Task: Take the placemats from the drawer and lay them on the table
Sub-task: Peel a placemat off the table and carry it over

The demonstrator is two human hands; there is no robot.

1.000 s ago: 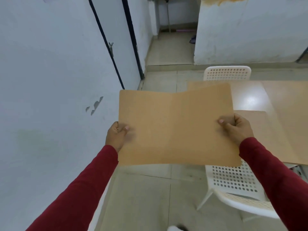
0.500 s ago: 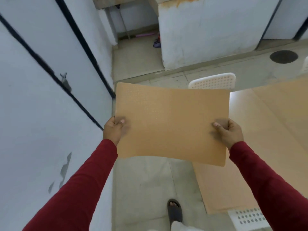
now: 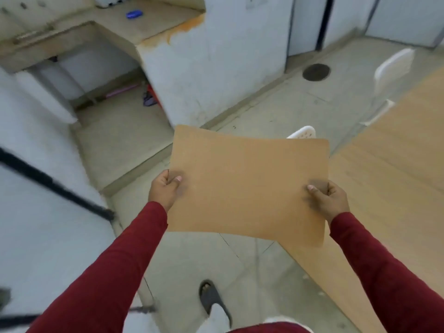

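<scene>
A tan rectangular placemat (image 3: 247,186) hangs flat in the air in front of me, held by both short edges. My left hand (image 3: 164,188) pinches its left edge, thumb on top. My right hand (image 3: 330,200) pinches its right edge the same way. The placemat's right end overlaps the near left corner of the light wooden table (image 3: 389,179), which runs off the right side of the view. Whether other mats lie on the table cannot be told from the blur. No drawer is in view.
A white perforated chair (image 3: 303,132) peeks out behind the placemat's far edge, and another white chair (image 3: 391,68) stands at the table's far side. A white wall (image 3: 36,212) with a black strip runs on my left. A concrete counter (image 3: 153,22) lies ahead. My sandalled foot (image 3: 211,299) is on the floor.
My view has swung to the right and the counter has come into sight. The placemat, still held by both hands, has shifted right toward the table's corner.
</scene>
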